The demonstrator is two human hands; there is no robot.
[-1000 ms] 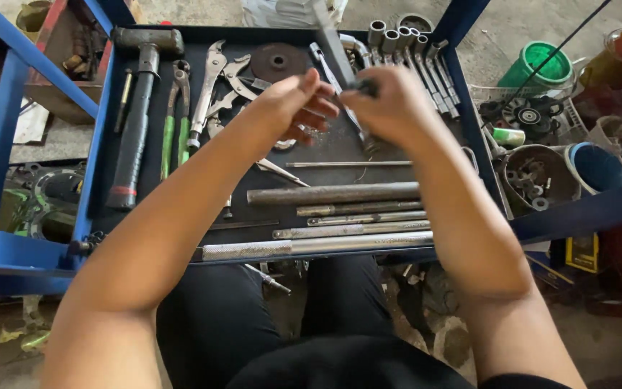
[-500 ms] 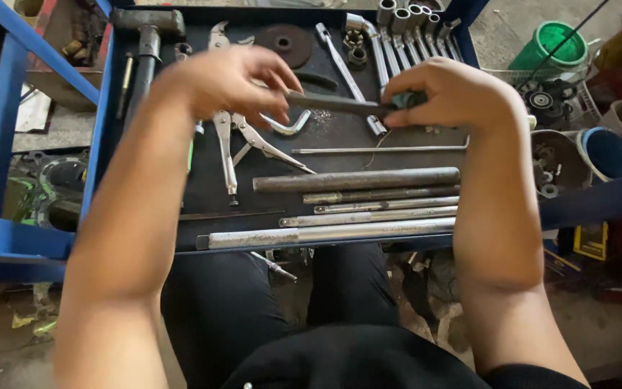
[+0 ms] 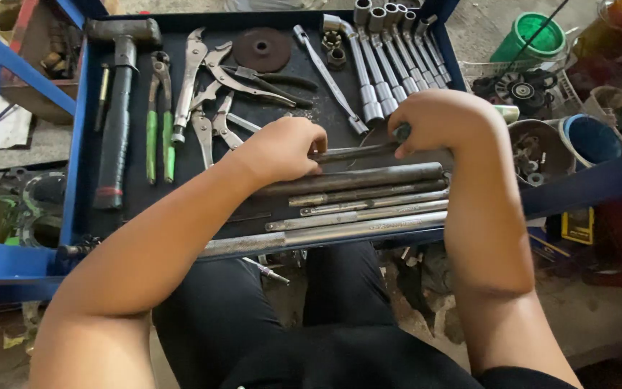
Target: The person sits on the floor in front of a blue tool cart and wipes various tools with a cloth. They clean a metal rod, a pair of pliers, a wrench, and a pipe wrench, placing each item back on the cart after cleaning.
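Observation:
My left hand and my right hand both grip one dark metal rod tool, held level just above the black tool tray. The left hand closes on its left end, the right hand on its green-tipped right end. Directly below lie a thick steel bar and several thinner long rods along the tray's near edge. Most of the held tool is hidden by my fingers.
On the tray lie a hammer, green-handled pliers, locking pliers, a grinding disc and a row of socket wrenches. The blue cart frame surrounds it. Buckets and engine parts crowd the right floor.
Both hands have come down and toward me with the rod, from over the tray's middle to just above the thick bar. The camera view shifted closer.

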